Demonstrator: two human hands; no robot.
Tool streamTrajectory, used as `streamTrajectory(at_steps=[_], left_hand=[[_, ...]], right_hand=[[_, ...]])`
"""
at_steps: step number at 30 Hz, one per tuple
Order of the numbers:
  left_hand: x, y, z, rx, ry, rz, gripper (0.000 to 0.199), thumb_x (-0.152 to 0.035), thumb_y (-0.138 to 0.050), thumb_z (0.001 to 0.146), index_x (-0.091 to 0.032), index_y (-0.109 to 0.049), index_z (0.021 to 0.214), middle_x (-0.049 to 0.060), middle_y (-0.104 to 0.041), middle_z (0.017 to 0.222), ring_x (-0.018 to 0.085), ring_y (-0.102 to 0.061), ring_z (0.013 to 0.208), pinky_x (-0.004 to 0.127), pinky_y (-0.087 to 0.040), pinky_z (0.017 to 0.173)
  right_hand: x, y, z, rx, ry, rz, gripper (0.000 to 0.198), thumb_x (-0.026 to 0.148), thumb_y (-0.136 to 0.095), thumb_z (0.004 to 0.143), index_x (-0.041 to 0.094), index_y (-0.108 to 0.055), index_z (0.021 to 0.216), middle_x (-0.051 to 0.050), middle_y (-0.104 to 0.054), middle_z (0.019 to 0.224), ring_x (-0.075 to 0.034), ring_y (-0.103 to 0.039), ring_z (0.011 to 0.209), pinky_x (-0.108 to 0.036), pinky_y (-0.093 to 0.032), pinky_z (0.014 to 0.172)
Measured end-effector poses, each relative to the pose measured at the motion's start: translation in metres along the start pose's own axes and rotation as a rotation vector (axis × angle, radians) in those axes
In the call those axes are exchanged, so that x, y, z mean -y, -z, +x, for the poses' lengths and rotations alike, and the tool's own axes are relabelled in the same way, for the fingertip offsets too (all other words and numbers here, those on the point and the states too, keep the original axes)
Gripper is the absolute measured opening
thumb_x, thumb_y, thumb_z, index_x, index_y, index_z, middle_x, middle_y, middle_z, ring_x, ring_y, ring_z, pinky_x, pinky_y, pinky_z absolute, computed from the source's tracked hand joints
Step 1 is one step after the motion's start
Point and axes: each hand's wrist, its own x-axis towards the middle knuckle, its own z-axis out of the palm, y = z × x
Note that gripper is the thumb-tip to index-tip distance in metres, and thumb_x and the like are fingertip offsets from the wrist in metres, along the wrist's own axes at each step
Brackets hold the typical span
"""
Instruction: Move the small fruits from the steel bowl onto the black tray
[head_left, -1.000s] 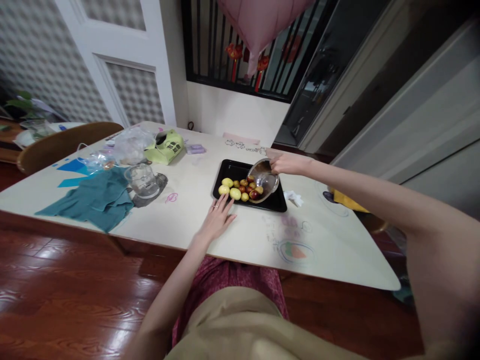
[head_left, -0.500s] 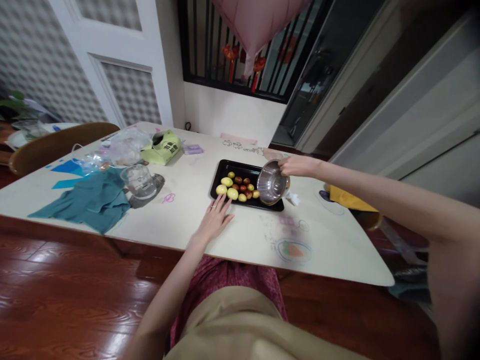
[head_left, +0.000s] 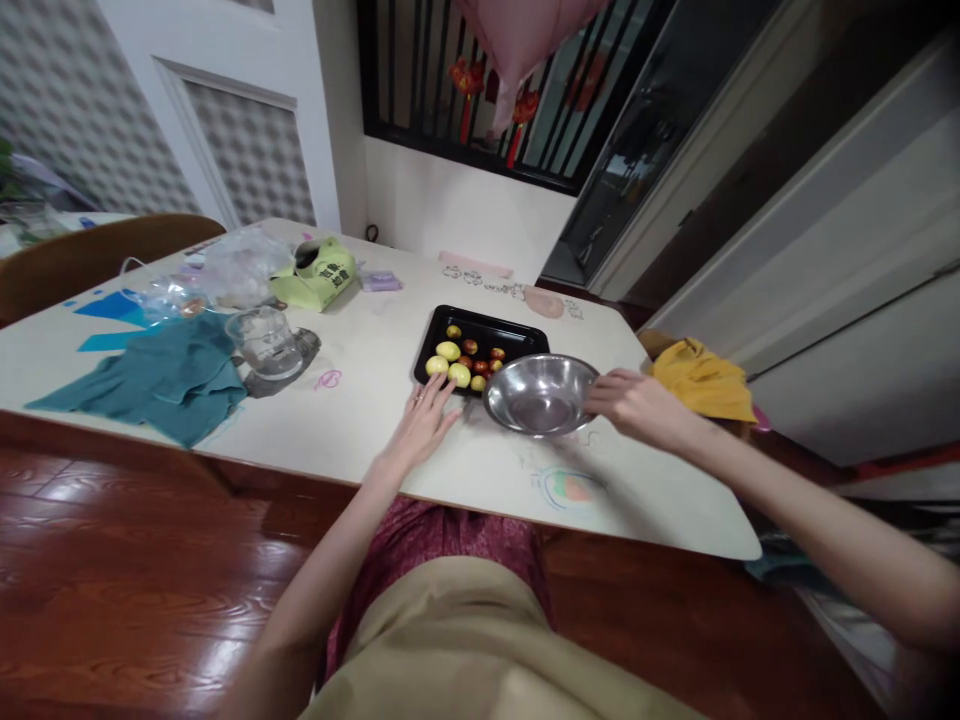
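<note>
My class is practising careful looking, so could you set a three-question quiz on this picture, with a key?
1. Which hand holds the bowl?
2. True or false: the fruit lies in the bowl.
3. What colour is the cloth beside the clear cup? (A) yellow (B) teal (C) red

Key:
1. The right hand.
2. False; it lies in the black tray.
3. B.

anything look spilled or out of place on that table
Nothing looks spilled: the round yellow and reddish fruit in view lies inside the black rectangular tray. Two things look odd: a colourful drawing seemingly made straight on the white tabletop, and a crumpled teal cloth bunched near its front edge.
</note>
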Motion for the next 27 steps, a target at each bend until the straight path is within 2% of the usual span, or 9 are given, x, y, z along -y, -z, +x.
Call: streamTrajectory(at_steps=[2, 5, 10, 14, 16, 18, 20, 24, 27], left_hand=[[-0.003, 0.002, 0.000, -0.034, 0.017, -0.088, 0.062, -0.054, -0.031, 0.112, -0.024, -0.034, 0.166, 0.014, -0.033, 0.174, 0.029, -0.026, 0.165, 0.059, -0.026, 0.133], [-0.008, 0.006, -0.002, -0.104, 0.013, -0.207, 0.060, -0.054, -0.026, 0.113, -0.025, -0.039, 0.164, 0.012, -0.040, 0.171, 0.026, -0.032, 0.163, 0.054, -0.029, 0.133], [-0.011, 0.013, -0.007, -0.220, 0.003, -0.290, 0.062, -0.056, -0.021, 0.113, -0.024, -0.057, 0.152, 0.011, -0.054, 0.161, 0.026, -0.043, 0.156, 0.056, -0.031, 0.133], [-0.015, 0.014, -0.010, -0.205, -0.069, -0.295, 0.062, -0.056, -0.023, 0.113, -0.024, -0.066, 0.142, 0.010, -0.059, 0.157, 0.027, -0.047, 0.154, 0.057, -0.033, 0.132], [-0.017, 0.014, -0.011, -0.183, -0.110, -0.289, 0.060, -0.055, -0.024, 0.113, -0.024, -0.068, 0.140, 0.010, -0.060, 0.155, 0.027, -0.047, 0.153, 0.058, -0.033, 0.131], [-0.021, 0.015, -0.011, -0.167, -0.138, -0.284, 0.059, -0.054, -0.025, 0.113, -0.024, -0.069, 0.138, 0.010, -0.061, 0.154, 0.028, -0.048, 0.153, 0.060, -0.035, 0.130], [-0.023, 0.015, -0.012, -0.156, -0.158, -0.283, 0.059, -0.054, -0.025, 0.113, -0.024, -0.070, 0.138, 0.010, -0.062, 0.154, 0.028, -0.048, 0.153, 0.062, -0.037, 0.128], [-0.025, 0.017, -0.015, -0.151, -0.207, -0.289, 0.059, -0.054, -0.025, 0.113, -0.024, -0.070, 0.138, 0.011, -0.063, 0.152, 0.029, -0.050, 0.151, 0.062, -0.040, 0.126], [-0.026, 0.018, -0.016, -0.143, -0.238, -0.268, 0.060, -0.053, -0.024, 0.113, -0.024, -0.069, 0.140, 0.012, -0.064, 0.150, 0.030, -0.052, 0.150, 0.060, -0.042, 0.125]], right_hand=[[0.036, -0.013, -0.004, -0.056, 0.009, 0.016, 0.030, -0.001, -0.055, 0.088, 0.020, -0.076, 0.095, -0.008, -0.081, 0.102, -0.024, -0.069, 0.099, -0.037, -0.048, 0.086], [0.075, -0.036, -0.001, -0.157, 0.036, 0.079, 0.022, 0.003, -0.059, 0.090, 0.019, -0.075, 0.091, -0.009, -0.080, 0.096, -0.024, -0.066, 0.095, -0.036, -0.048, 0.084], [0.092, -0.074, 0.010, -0.203, 0.079, 0.167, 0.026, 0.007, -0.054, 0.099, 0.019, -0.076, 0.096, -0.008, -0.080, 0.097, -0.021, -0.065, 0.088, -0.036, -0.049, 0.084], [0.085, -0.089, 0.012, -0.187, 0.087, 0.304, 0.021, 0.014, -0.059, 0.102, 0.020, -0.079, 0.103, -0.008, -0.082, 0.102, -0.022, -0.070, 0.098, -0.038, -0.051, 0.090], [0.077, -0.087, 0.012, -0.170, 0.112, 0.426, 0.016, 0.027, -0.067, 0.101, 0.021, -0.079, 0.110, -0.008, -0.082, 0.107, -0.024, -0.071, 0.106, -0.040, -0.051, 0.095], [0.066, -0.082, 0.015, -0.190, 0.096, 0.552, 0.027, 0.043, -0.074, 0.097, 0.023, -0.078, 0.115, -0.007, -0.081, 0.111, -0.026, -0.072, 0.112, -0.043, -0.053, 0.098], [0.050, -0.078, 0.024, -0.273, -0.007, 0.629, 0.033, 0.050, -0.075, 0.095, 0.023, -0.079, 0.114, -0.008, -0.081, 0.110, -0.027, -0.073, 0.108, -0.045, -0.055, 0.096], [0.013, -0.094, 0.056, -0.392, -0.293, 0.582, 0.024, 0.037, -0.060, 0.105, 0.022, -0.079, 0.107, -0.009, -0.081, 0.105, -0.025, -0.074, 0.099, -0.042, -0.058, 0.091], [-0.006, -0.119, 0.088, -0.339, -0.331, 0.586, 0.019, 0.027, -0.062, 0.102, 0.019, -0.078, 0.108, -0.011, -0.080, 0.110, -0.026, -0.073, 0.104, -0.040, -0.058, 0.092]])
